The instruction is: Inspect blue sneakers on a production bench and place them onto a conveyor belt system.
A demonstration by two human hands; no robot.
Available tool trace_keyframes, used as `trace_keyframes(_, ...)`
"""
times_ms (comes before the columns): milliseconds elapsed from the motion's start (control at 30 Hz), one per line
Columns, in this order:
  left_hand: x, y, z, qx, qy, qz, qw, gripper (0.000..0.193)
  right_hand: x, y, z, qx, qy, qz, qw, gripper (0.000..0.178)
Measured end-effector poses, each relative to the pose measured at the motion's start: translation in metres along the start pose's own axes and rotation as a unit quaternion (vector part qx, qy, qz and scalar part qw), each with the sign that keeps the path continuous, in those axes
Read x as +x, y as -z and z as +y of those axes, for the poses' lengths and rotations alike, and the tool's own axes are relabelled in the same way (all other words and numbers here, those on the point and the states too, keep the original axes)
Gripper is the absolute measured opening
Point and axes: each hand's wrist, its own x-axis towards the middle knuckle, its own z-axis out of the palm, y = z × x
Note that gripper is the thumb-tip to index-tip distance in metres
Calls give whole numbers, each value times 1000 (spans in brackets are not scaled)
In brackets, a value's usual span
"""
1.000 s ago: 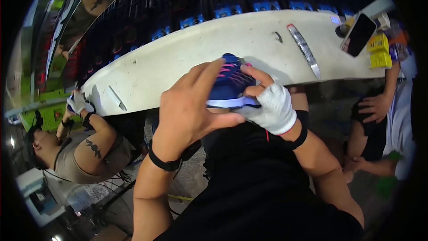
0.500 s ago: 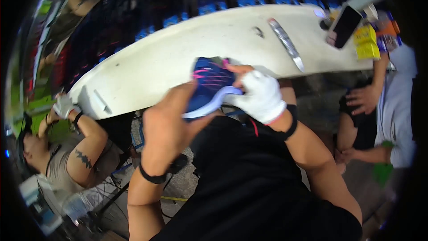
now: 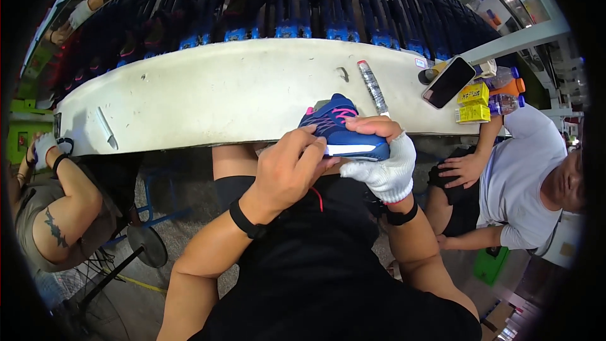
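Observation:
A navy sneaker (image 3: 331, 124) with pink laces and a white sole edge is between my two hands at the near edge of the white worktable (image 3: 221, 98). Its side with the white midsole faces me, and its toe points right. My left hand (image 3: 290, 167), bare, is closed on the sole edge near the middle of the shoe. A white knit glove leaves the fingertips of my right hand (image 3: 386, 167) uncovered. That hand grips the toe end, thumb on top and the other fingers underneath. The shoe hides parts of both hands' fingers.
Beyond the table, a dark rack conveyor (image 3: 293, 9) carries shoes. On the table lie a tape-wrapped tool (image 3: 372, 88), a metal blade-like piece (image 3: 106, 127), a phone (image 3: 449, 82) and yellow boxes (image 3: 473, 104). Co-workers sit left (image 3: 72, 196) and right (image 3: 521, 164).
The sneaker has turned in my hands: its toe, earlier toward the lower left, now points right. My right hand has moved from its heel end to the toe. The view has shifted.

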Motion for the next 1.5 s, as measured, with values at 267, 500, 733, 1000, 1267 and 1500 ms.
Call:
trace_keyframes(267,6,2,-25,-62,-35,-23,997,42,5,10,9,43,34,-64,996,56)
trace_keyframes(500,-7,16,-58,-156,52,-110,980,37,-2,-2,14,105,41,11,994,44)
trace_keyframes(733,23,77,-64,-17,-86,-97,991,66,14,-40,22,472,-233,279,804,38)
trace_keyframes(1000,86,100,-62,-101,79,-240,962,79,83,-52,9,110,21,-89,990,103)
trace_keyframes(1267,100,104,-81,-53,247,-298,921,78,95,-115,53,421,-10,206,884,25)
trace_keyframes(1500,111,100,-68,1,238,-291,927,71,99,-100,34,350,-62,76,932,26)
